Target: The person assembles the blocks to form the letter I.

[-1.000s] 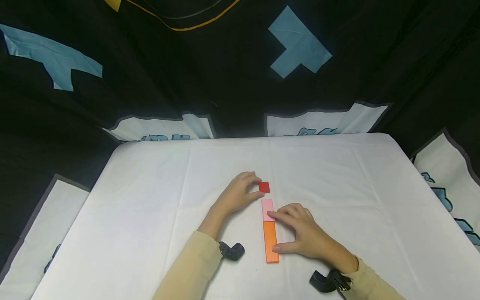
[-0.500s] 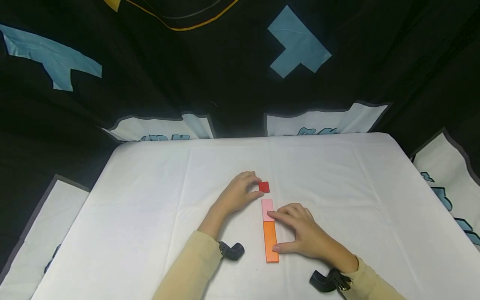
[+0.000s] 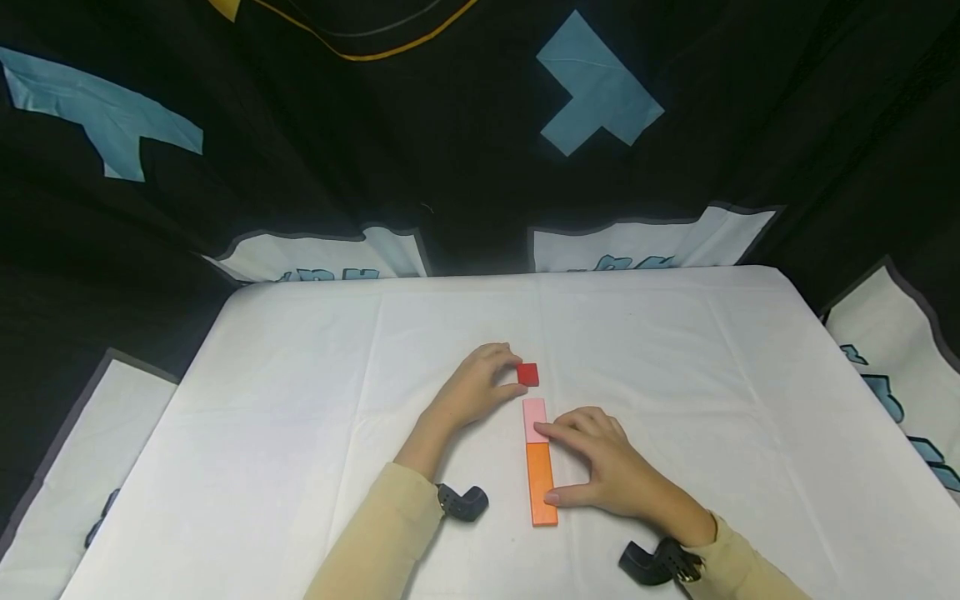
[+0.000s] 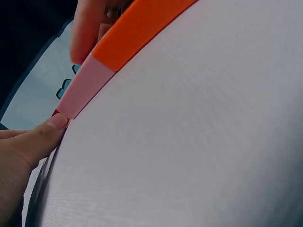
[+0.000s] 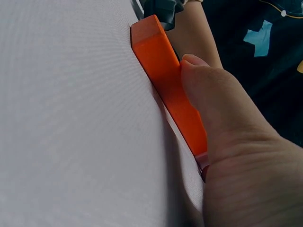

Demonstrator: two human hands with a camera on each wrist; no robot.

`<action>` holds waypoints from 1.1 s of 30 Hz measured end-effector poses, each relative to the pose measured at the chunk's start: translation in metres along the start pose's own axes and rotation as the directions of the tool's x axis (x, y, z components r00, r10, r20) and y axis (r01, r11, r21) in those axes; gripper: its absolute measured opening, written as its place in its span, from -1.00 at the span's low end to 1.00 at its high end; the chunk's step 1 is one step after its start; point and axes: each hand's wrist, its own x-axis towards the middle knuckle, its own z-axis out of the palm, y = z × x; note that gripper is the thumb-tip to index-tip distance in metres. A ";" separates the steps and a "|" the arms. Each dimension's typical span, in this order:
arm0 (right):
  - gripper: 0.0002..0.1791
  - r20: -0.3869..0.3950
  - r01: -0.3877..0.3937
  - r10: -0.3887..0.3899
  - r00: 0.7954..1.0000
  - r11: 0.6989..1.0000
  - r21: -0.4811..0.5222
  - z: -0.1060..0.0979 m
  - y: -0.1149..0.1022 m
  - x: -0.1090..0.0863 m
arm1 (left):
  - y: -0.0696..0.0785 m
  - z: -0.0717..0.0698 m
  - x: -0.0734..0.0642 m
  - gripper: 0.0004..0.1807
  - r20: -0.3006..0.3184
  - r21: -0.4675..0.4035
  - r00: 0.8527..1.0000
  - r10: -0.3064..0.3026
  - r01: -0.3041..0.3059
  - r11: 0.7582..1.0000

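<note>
In the head view, a small red block (image 3: 528, 374) lies at the far end of a row. My left hand (image 3: 470, 392) pinches its left part between thumb and forefinger; the thumb (image 4: 57, 121) partly covers it in the left wrist view. Nearer, a pink block (image 3: 535, 419) abuts a longer orange block (image 3: 542, 485), with a small gap between the pink and red blocks. My right hand (image 3: 611, 462) rests against these two from the right, fingers spread: the forefinger touches the pink one, the thumb (image 5: 208, 90) the orange one's side.
A white cloth covers the table (image 3: 300, 400). Black curtains (image 3: 450, 150) with blue and white patches hang behind and at the sides. A dark wrist camera (image 3: 463, 503) sits at the left wrist, another dark camera (image 3: 651, 564) at the right.
</note>
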 end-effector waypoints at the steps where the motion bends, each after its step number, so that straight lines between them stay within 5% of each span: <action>1: -0.13 0.000 0.000 0.000 1.000 1.000 0.000 0.000 0.000 0.000 | 0.000 0.000 0.000 -0.51 0.002 0.000 1.000 -0.002 0.002 1.000; 21: -0.14 -0.014 -0.021 0.021 1.000 0.999 -0.050 -0.001 0.001 -0.002 | 0.006 -0.014 -0.016 -0.54 -0.048 0.043 0.999 -0.017 0.019 0.999; 27: -0.22 -0.069 -0.016 0.009 0.998 0.996 -0.089 -0.001 0.003 -0.002 | 0.003 -0.020 -0.028 -0.54 -0.097 0.062 0.995 -0.031 0.037 0.997; 33: -0.28 -0.147 -0.094 0.073 0.986 0.986 -0.140 -0.010 -0.001 -0.001 | 0.001 -0.030 -0.045 -0.55 -0.109 0.077 0.993 -0.052 0.061 0.995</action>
